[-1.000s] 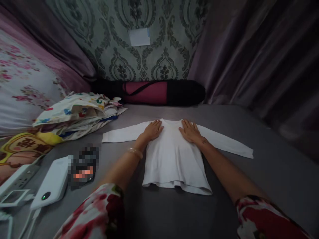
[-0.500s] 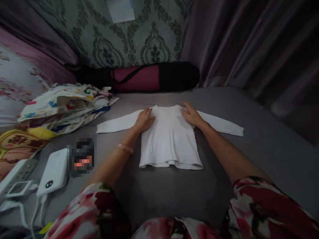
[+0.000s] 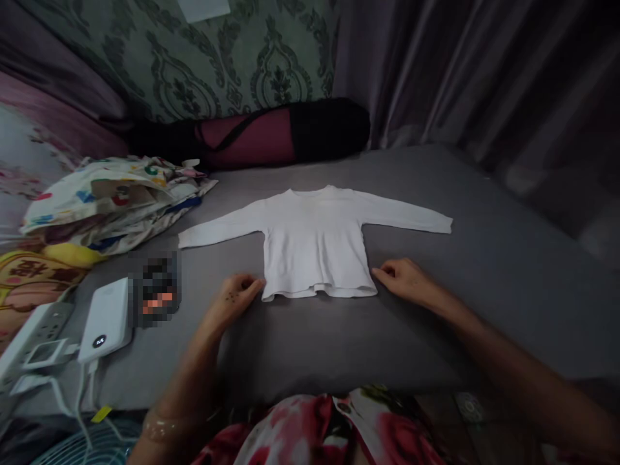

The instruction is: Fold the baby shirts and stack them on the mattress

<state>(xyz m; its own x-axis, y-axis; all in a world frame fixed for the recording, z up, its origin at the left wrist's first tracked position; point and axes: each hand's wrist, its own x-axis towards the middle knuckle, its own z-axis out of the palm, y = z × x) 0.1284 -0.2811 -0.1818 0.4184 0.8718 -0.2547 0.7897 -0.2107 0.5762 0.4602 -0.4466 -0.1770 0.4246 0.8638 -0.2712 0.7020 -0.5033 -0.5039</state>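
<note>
A small white long-sleeved shirt (image 3: 314, 239) lies spread flat, with both sleeves stretched out to the sides and its neckline pointing away from me. Its hem is slightly wavy, with a small fold in the middle. At the lower left side edge, just above the hem, my left hand (image 3: 237, 298) is closed, thumb and finger pinching at the cloth. My right hand (image 3: 404, 279) is closed in the same way at the lower right side edge. The fingertips meet the shirt's edges; the curled fingers are partly hidden.
The shirt lies on a grey sheet (image 3: 484, 278). To the left are a pile of printed clothes (image 3: 121, 194), a white power bank (image 3: 105, 320), a power strip (image 3: 36, 339) with cables and a blurred-out item (image 3: 157, 290). A black and maroon long bag (image 3: 252, 139) lies at the back.
Both hands have left the shirt's shoulders and come down towards me to its lower side edges. Their flat, open fingers have closed. The view has tilted down a little.
</note>
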